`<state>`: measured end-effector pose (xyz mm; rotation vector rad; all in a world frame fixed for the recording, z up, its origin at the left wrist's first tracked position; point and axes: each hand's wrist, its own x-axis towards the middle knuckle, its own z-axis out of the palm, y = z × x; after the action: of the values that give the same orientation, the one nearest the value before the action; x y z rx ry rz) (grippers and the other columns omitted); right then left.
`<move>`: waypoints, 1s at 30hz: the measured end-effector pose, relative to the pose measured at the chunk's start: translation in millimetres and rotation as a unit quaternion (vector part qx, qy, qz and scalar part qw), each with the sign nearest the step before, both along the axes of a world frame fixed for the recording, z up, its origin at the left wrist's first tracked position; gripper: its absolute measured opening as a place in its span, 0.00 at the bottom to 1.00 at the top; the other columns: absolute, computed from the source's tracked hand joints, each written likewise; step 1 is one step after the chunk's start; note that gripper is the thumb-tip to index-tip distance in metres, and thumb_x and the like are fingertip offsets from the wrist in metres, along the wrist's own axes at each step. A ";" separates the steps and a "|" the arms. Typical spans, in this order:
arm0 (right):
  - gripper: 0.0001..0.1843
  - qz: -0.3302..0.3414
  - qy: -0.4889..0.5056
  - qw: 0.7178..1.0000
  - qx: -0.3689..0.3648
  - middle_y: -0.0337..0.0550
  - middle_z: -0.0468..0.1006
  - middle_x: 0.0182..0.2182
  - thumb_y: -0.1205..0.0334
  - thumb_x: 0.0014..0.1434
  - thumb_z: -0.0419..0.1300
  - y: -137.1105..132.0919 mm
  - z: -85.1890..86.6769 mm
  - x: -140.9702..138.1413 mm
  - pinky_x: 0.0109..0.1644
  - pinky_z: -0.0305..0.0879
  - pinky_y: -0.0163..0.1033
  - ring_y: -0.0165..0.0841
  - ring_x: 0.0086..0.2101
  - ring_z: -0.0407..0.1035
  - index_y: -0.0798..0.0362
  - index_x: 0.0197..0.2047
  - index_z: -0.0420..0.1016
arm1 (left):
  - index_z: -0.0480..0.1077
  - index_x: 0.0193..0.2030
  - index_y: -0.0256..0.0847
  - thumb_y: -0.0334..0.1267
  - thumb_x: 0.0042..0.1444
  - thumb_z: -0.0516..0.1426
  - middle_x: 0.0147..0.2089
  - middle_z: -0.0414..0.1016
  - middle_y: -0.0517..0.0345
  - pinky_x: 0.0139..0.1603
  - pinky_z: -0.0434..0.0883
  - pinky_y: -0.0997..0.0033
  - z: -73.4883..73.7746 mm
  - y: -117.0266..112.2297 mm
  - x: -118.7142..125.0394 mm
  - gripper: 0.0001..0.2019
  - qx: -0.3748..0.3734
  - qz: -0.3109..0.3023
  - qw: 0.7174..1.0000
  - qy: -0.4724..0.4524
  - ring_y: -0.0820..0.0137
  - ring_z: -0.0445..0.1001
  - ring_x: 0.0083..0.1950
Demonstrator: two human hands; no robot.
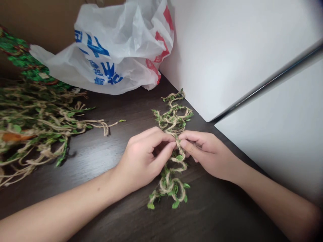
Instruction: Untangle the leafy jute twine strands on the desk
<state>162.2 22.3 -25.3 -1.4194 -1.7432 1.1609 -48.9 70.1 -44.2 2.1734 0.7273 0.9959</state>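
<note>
- Seen from my remote post through the head camera, a person's left hand (pixel 143 158) and right hand (pixel 214 154) meet over a leafy twine garland (pixel 174 117) on a dark table (pixel 121 218)
- On the left hand, I see thumb and forefinger drawn together, their tips pinching the twine from its left side, with a small gap showing behind the tips
- On the right hand, thumb and forefinger are likewise closed on the twine, just beside the other hand's tips (the remaining fingers are partly hidden from me, so I cannot tell exactly how they lie)
- The garland itself winds in loops along the table, one part stretching beyond the hands, the other curling toward me, small green leaves along the cord
- To the left I find a tangled heap of leafy twine (pixel 50 127), loose ends spreading across the table, something orange (pixel 17 136) among the strands
- Behind, I make out green tinsel (pixel 32 64) next to a crumpled white plastic bag (pixel 121 43) printed in blue and red
- White panels (pixel 214 60), parted by a dark glossy strip (pixel 267 84), stand along the right
</note>
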 end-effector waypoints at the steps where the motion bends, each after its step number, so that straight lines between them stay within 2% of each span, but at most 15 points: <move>1: 0.13 0.006 -0.001 1.000 -0.001 0.31 0.69 0.27 0.62 0.74 0.54 0.1 0.5 0.7 0.32 0.60 0.32 0.24 0.26 0.61 0.51 0.37 0.74 | 0.80 0.43 0.32 0.27 0.65 0.62 0.36 0.79 0.55 0.39 0.72 0.74 -0.4 -0.1 0.0 0.04 0.006 -0.004 1.000 0.001 0.74 0.76 0.36; 6: 0.14 0.019 -0.019 1.000 -0.006 0.32 0.69 0.26 0.63 0.74 0.55 0.1 0.7 1.1 0.32 0.61 0.32 0.26 0.28 0.64 0.51 0.33 0.72 | 0.76 0.40 0.32 0.26 0.64 0.61 0.34 0.76 0.56 0.37 0.70 0.77 -2.1 -0.9 1.4 0.02 0.027 -0.012 1.000 0.011 0.76 0.73 0.34; 9: 0.08 -0.037 0.011 0.999 0.003 0.32 0.71 0.26 0.62 0.72 0.59 -2.1 -2.6 -1.6 0.30 0.63 0.32 0.26 0.26 0.65 0.51 0.38 0.74 | 0.74 0.37 0.34 0.26 0.63 0.60 0.33 0.75 0.59 0.36 0.70 0.79 -2.1 -1.9 3.3 0.03 0.033 0.005 0.999 0.016 0.78 0.72 0.33; 12: 0.01 -0.085 0.035 0.994 0.061 0.35 0.76 0.32 0.63 0.68 0.63 -5.7 -4.7 -4.0 0.33 0.68 0.33 0.27 0.29 0.70 0.50 0.43 0.74 | 0.74 0.36 0.35 0.26 0.63 0.60 0.32 0.74 0.59 0.36 0.69 0.79 -1.9 -2.7 4.2 0.04 0.040 0.025 0.999 0.027 0.77 0.72 0.33; 16: 0.04 -0.035 -0.039 0.990 0.134 0.38 0.79 0.35 0.68 0.64 0.65 -8.1 -2.6 -5.3 0.37 0.71 0.34 0.29 0.32 0.72 0.50 0.42 0.75 | 0.73 0.36 0.36 0.27 0.63 0.59 0.33 0.74 0.59 0.35 0.69 0.77 -3.6 -3.5 3.1 0.04 0.051 0.025 0.998 0.037 0.76 0.72 0.33; 20: 0.05 -0.021 -0.083 0.986 0.144 0.38 0.78 0.33 0.70 0.63 0.65 -7.8 -1.2 -5.9 0.35 0.70 0.35 0.29 0.30 0.72 0.51 0.39 0.74 | 0.72 0.37 0.36 0.27 0.64 0.59 0.34 0.74 0.59 0.36 0.70 0.77 -7.4 -4.4 2.2 0.03 0.063 0.013 0.997 0.040 0.76 0.73 0.34; 25: 0.06 -0.003 -0.056 0.989 0.135 0.38 0.77 0.32 0.71 0.65 0.63 -7.4 -2.4 -4.3 0.37 0.68 0.35 0.29 0.32 0.71 0.51 0.37 0.74 | 0.73 0.37 0.35 0.27 0.63 0.59 0.34 0.74 0.59 0.36 0.70 0.77 -5.7 -4.3 2.3 0.03 0.040 0.000 0.999 0.035 0.76 0.73 0.34; 30: 0.07 0.014 0.032 0.995 0.094 0.38 0.76 0.33 0.70 0.66 0.64 -5.5 -3.6 -1.9 0.39 0.68 0.36 0.30 0.34 0.70 0.52 0.36 0.74 | 0.74 0.35 0.36 0.26 0.60 0.61 0.32 0.75 0.61 0.34 0.69 0.78 1.9 -3.3 2.3 0.03 -0.047 -0.028 0.998 0.020 0.78 0.72 0.32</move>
<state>160.3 16.8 -28.9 -1.2355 -1.7818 1.0152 -46.6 66.8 -42.3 2.1257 0.7126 0.8748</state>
